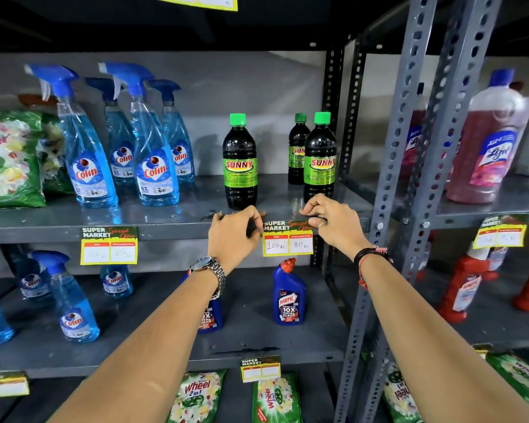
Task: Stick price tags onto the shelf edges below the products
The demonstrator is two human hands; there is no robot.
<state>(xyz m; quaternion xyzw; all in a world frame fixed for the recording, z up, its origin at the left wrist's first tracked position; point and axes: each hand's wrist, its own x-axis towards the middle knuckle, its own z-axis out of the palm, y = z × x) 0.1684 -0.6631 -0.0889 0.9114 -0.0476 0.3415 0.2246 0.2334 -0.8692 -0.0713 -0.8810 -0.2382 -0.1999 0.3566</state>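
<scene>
The price tag lies against the front edge of the grey shelf, below the dark Sunny bottles. It reads "100 Rs" and "80 Rs" in two white boxes under a "SUPER MARKET" header.

The left hand sits at 9 o'clock of the tag. Its fingers are curled, with the fingertips at the tag's upper left corner; whether they pinch the corner or only press it cannot be told. A metal wristwatch is on that wrist.

The right hand sits at 2 o'clock of the tag. Its fingers are bent and its fingertips press on the tag's upper right corner at the shelf edge. A ring shows on one finger, and dark and red threads circle the wrist.

A second tag hangs on the same shelf edge at 9 o'clock of the left hand, below the blue Colin spray bottles. A third tag hangs on the neighbouring rack at 3 o'clock, below a pink Lizol bottle.

On the shelf below, at 6 o'clock of the handled tag, stands a blue Harpic bottle. At the lowest level, green Wheel packets lie under another tag.
</scene>
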